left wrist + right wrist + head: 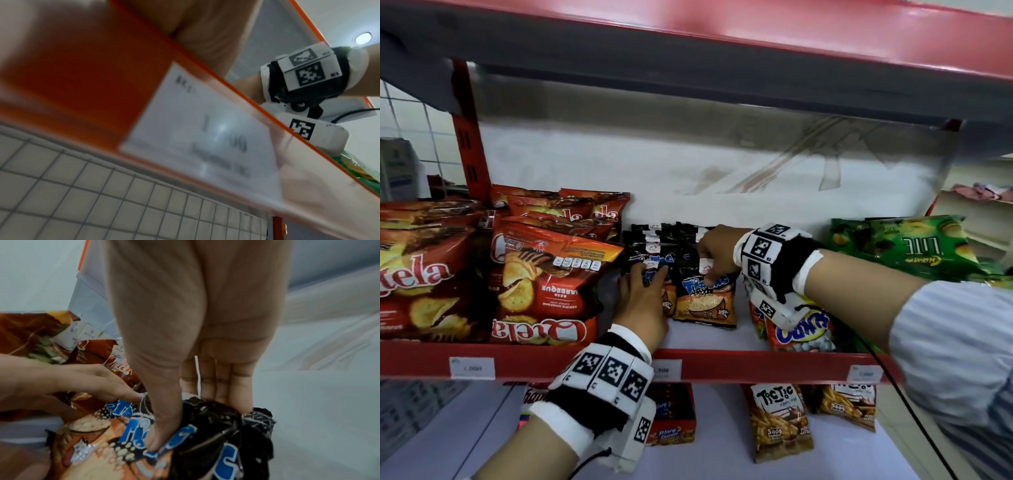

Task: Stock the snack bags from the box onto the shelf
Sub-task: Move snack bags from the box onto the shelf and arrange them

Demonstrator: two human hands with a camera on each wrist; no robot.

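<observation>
Shelf: red-edged shelf [756, 365] with a white deck; big red chip bags [544, 281] fill its left, green bags [914, 246] lie at its right.
Box: not in view.
Snack bags: small black-and-orange snack bags [705, 301] stand in two rows mid-shelf, tops leaning back.
Right hand: right hand [717, 255] pinches the front bag's top, thumb on its face, fingers behind.
Left hand: left hand [643, 301] has straight fingers pressed against the neighbouring row, grasping nothing.
Advice: probably best to seat the pinched bag upright, face forward, flush with the row, while the left steadies the stack.
Risk: slick foil may slide forward once released.
</observation>
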